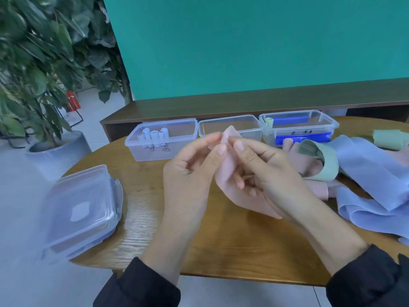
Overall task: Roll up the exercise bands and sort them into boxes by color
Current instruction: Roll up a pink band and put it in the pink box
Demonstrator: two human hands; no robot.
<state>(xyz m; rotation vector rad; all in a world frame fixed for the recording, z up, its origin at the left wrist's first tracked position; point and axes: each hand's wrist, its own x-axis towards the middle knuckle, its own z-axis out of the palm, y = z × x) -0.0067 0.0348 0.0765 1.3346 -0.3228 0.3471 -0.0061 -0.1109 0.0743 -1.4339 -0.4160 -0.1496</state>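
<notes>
Both hands hold a pink exercise band (225,171) above the wooden table (221,247). My left hand (190,173) pinches its upper end from the left, and my right hand (267,171) pinches it from the right, with the band's tail hanging down under the right palm. Behind the hands stand three clear boxes: the left box (161,140) with three white rolls, the middle box (230,127) holding no rolls that I can see, and the right box (298,127) with blue rolls and a pale green roll.
A heap of loose bands lies at the right: light blue (371,173), green (327,160) and pink (316,187). A stack of clear lids (81,209) sits on the table's left edge. A potted plant stands at the far left, a dark bench behind the boxes.
</notes>
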